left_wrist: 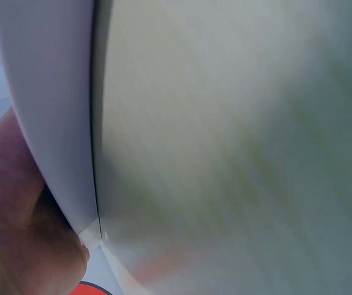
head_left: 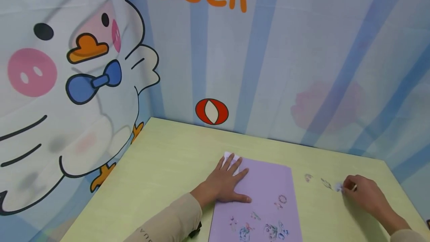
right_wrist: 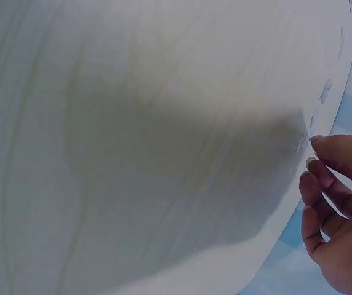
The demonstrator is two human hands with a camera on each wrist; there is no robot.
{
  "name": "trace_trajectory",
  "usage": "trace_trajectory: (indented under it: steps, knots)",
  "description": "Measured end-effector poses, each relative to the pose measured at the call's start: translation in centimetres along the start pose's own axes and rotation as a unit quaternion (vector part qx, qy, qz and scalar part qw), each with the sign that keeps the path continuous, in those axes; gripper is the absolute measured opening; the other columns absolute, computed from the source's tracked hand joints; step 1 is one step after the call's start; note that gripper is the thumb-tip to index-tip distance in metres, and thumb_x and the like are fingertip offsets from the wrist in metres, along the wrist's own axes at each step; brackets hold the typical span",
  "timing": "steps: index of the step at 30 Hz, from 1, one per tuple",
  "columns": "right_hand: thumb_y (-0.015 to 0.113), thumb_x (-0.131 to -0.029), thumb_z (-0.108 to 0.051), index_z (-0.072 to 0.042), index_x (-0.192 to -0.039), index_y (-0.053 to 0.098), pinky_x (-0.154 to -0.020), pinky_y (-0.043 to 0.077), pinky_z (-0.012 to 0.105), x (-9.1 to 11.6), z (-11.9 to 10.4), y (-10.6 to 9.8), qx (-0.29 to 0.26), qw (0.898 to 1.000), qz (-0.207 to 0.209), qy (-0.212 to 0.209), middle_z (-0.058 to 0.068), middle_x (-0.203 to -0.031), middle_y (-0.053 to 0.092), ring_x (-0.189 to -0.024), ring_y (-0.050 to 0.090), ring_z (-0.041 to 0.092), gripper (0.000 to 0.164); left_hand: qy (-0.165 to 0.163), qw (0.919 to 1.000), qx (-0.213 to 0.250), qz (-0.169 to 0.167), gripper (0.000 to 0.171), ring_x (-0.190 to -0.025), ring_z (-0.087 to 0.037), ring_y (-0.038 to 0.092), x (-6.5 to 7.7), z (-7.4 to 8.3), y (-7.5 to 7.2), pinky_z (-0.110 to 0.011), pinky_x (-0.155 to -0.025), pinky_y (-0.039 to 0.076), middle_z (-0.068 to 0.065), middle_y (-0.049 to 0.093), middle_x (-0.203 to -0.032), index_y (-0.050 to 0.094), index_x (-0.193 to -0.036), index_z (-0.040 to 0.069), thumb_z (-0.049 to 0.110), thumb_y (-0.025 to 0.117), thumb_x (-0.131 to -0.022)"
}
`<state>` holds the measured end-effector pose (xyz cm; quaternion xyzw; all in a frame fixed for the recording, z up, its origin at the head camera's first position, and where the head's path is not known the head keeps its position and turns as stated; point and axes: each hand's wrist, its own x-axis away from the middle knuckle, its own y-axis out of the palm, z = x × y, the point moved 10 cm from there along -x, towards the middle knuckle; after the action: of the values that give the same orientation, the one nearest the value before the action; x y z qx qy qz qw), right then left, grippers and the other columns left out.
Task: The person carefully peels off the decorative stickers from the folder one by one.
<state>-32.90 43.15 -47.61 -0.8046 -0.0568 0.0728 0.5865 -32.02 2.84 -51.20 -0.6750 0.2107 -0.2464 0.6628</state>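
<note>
My left hand [head_left: 226,185] lies flat with spread fingers on a purple sheet [head_left: 265,176] that carries several small coloured stickers [head_left: 244,232] on its lower part. A pale strip [head_left: 228,155] shows under its fingertips at the sheet's far corner. To the right of the sheet, my right hand [head_left: 365,193] is low over the table and pinches the edge of a small pale sticker [head_left: 338,186] with curled fingers. The right wrist view shows its fingertips [right_wrist: 314,140] at that sticker; how firmly it is held is hard to see.
Two more small stickers [head_left: 326,183] lie in a row on the pale yellow-green table [head_left: 168,152], between the sheet and my right hand. A dark object [head_left: 195,230] is by the left sleeve. Printed cloth with a duck [head_left: 90,96] hangs along the table's back and left.
</note>
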Motion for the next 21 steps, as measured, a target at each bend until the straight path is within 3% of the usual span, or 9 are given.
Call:
trace_trajectory:
  steps: [9,16,21]
  knots:
    - [0.073,-0.096,-0.006,-0.003,-0.093,0.074,-0.061,0.048,0.034,-0.1,-2.2,-0.6,-0.001,0.999,0.042,-0.017,0.000,-0.085,0.065,-0.072,0.058,0.013,0.005,-0.001,1.0000,0.002,-0.003,0.103,-0.164,-0.036,0.003,0.1,0.1,-0.2,-0.057,-0.129,0.009,-0.007,0.013,-0.178,0.027,-0.170,0.030,0.092,0.042,-0.089]
    - [0.078,-0.096,-0.008,-0.006,-0.100,0.077,-0.061,0.048,0.029,-0.2,-7.7,0.3,-0.044,0.995,0.049,-0.073,-0.006,-0.086,0.065,-0.071,0.055,0.003,0.005,-0.002,1.0000,-0.006,-0.005,0.103,-0.164,-0.036,0.003,0.1,0.1,-0.2,-0.057,-0.129,0.009,-0.007,0.013,-0.178,0.026,-0.170,0.030,0.092,0.041,-0.089]
    - [0.080,-0.094,-0.007,-0.006,-0.104,0.078,-0.063,0.051,0.027,-0.3,-11.8,1.7,-0.075,0.990,0.028,-0.113,-0.006,-0.093,0.068,-0.075,0.057,0.001,0.010,-0.001,1.0000,-0.004,-0.006,0.103,-0.164,-0.035,0.002,0.0,0.1,0.0,-0.056,-0.129,0.009,-0.007,0.012,-0.178,0.025,-0.170,0.031,0.093,0.040,-0.089]
